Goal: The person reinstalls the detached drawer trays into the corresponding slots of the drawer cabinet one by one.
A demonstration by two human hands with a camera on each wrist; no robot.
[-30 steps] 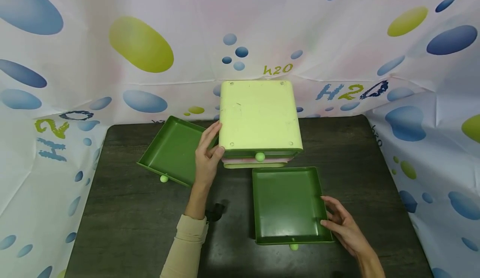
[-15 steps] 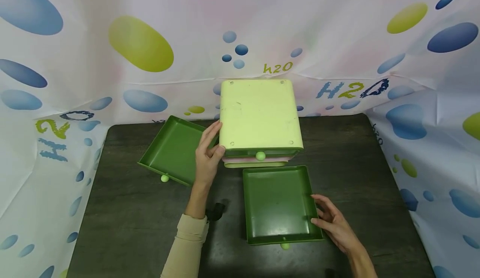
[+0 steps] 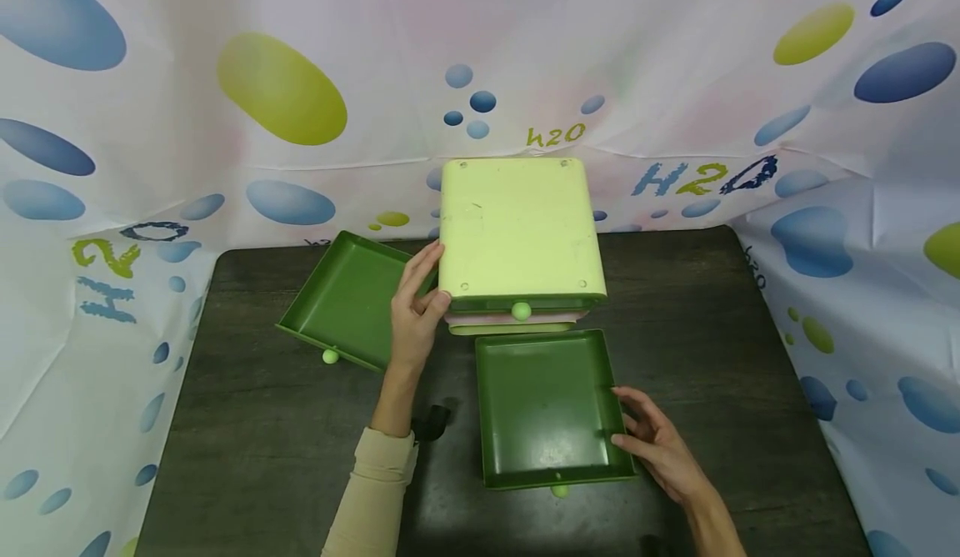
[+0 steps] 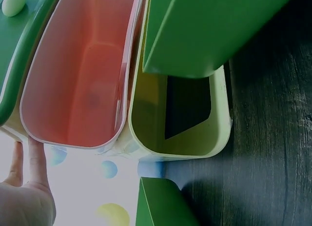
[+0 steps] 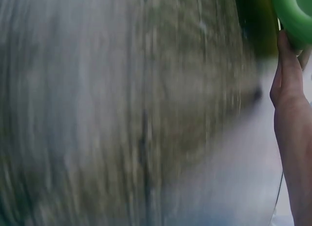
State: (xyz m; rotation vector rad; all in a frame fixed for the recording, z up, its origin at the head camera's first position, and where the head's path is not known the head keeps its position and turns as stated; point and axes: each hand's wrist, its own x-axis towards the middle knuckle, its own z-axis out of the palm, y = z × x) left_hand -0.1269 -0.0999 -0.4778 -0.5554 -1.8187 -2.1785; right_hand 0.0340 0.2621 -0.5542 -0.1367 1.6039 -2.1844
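Observation:
A mini drawer cabinet point(image 3: 521, 223) with a pale yellow top stands at the back middle of the table. My left hand point(image 3: 412, 315) touches its left side with extended fingers. In the left wrist view, the cabinet's pink middle compartment point(image 4: 78, 84) and pale yellow bottom compartment point(image 4: 195, 143) gape with no drawers in them, while a green drawer with a round knob point(image 4: 13, 4) fills the top one. My right hand point(image 3: 660, 449) pinches the right wall of a green drawer point(image 3: 547, 407), which is in front of the cabinet, knob toward me. This drawer is empty.
A second green drawer point(image 3: 345, 294) lies askew left of the cabinet, partly behind my left hand. Beneath everything is a dark wood-grain table point(image 3: 255, 440). A printed sheet point(image 3: 360, 57) with blue and green blobs hangs behind and along both sides.
My right hand has shifted the green drawer to the left, so it lies more squarely before the cabinet. The left hand, cabinet and second drawer have stayed in place.

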